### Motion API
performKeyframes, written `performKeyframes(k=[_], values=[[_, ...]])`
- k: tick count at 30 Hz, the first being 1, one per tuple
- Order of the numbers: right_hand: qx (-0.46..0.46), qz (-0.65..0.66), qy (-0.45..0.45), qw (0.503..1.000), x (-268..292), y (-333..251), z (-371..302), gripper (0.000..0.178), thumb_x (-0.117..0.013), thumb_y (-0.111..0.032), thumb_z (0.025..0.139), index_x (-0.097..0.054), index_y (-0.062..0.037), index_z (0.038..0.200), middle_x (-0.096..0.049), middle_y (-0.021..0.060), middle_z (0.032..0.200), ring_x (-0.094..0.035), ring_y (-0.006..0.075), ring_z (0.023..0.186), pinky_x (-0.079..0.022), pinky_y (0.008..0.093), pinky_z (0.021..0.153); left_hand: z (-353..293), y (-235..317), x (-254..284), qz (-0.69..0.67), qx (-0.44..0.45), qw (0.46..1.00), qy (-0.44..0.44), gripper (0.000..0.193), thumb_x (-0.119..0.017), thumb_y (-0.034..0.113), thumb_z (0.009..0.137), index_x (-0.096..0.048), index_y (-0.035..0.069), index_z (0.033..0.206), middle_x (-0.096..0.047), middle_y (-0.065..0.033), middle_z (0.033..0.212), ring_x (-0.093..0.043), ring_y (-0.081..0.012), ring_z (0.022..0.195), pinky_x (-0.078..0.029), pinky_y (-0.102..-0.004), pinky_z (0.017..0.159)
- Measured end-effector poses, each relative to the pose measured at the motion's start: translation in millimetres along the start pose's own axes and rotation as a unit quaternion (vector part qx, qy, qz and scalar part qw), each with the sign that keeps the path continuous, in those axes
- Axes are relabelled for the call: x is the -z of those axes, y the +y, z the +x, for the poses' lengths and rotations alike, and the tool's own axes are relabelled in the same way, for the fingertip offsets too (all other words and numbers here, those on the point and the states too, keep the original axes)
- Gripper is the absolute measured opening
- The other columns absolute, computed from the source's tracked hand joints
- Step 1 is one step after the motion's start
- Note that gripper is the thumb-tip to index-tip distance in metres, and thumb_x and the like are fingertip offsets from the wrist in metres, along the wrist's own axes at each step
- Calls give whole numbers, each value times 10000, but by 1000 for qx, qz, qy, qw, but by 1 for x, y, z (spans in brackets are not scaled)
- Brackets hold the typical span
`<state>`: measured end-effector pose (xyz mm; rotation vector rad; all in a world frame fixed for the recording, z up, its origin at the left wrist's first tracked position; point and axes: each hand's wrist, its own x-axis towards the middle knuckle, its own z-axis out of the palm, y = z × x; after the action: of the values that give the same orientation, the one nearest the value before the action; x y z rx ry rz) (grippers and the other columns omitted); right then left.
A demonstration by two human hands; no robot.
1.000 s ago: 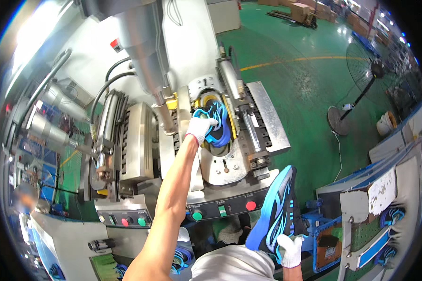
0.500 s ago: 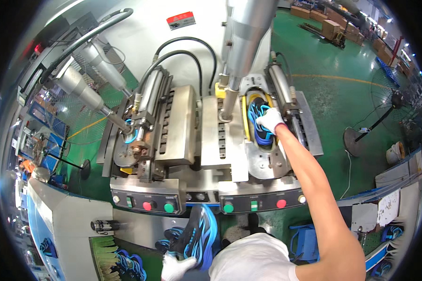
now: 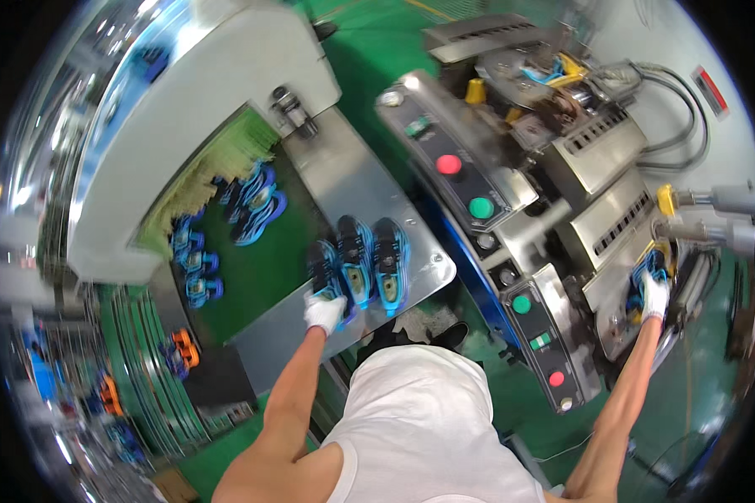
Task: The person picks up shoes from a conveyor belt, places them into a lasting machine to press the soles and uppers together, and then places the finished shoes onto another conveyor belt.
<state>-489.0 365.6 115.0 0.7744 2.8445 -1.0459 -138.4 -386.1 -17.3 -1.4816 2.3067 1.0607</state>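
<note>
My left hand [image 3: 323, 313], in a white glove, is closed on the heel end of a black and blue sneaker [image 3: 323, 267] on a metal shelf [image 3: 344, 168]. This is the leftmost of three sneakers side by side; a middle sneaker [image 3: 356, 251] and a right sneaker [image 3: 390, 260] lie with their openings up. Far to the right, my gloved right hand [image 3: 655, 298] grips another blue and black sneaker [image 3: 637, 289] seated in the press machine's right station [image 3: 612, 331]. The glove hides part of that shoe, and the fingers are slightly blurred.
A green conveyor belt [image 3: 268, 256] carries several sneakers out from a bristle-curtained opening [image 3: 176, 201]. Control panels [image 3: 453, 159] with red and green buttons front the press. A dark cylinder [image 3: 294, 111] stands on the shelf's far part. Roller racks [image 3: 147, 369] lie at left.
The view has swung left, toward the shelf and conveyor. The sneaker my left hand held up is now down among the shelf's shoes. My right hand remains at the shoe in the press.
</note>
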Motion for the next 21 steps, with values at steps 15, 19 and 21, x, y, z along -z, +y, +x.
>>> performKeyframes(k=[15,19,21], values=[[265,-317,-20,911,-228,-102,-352,1110,-849,-171,731,-203,-22,1622,-179,313,1658,-178,478,1537,-212,495,1260,148,-57,141,-82,-92,992,17,794,-745,512,829,-544,-16,1386,-595,-293,1379,-613,-409,1249,-474,-469,1069],[244,-249,-36,936,-222,-144,-419,957,-796,-150,799,-294,-1,1599,-233,293,1658,-279,413,1531,-232,438,1257,248,-37,212,-38,-41,969,240,838,-721,589,838,-501,28,1420,-541,-267,1412,-577,-453,1257,-462,-512,1062],[159,-218,-90,959,-233,-125,-448,921,-794,-155,811,-319,49,1573,-241,300,1655,-300,393,1527,-237,422,1253,290,-28,203,-46,-67,977,199,779,-714,598,840,-540,61,1377,-520,-264,1432,-567,-456,1269,-458,-531,1061]])
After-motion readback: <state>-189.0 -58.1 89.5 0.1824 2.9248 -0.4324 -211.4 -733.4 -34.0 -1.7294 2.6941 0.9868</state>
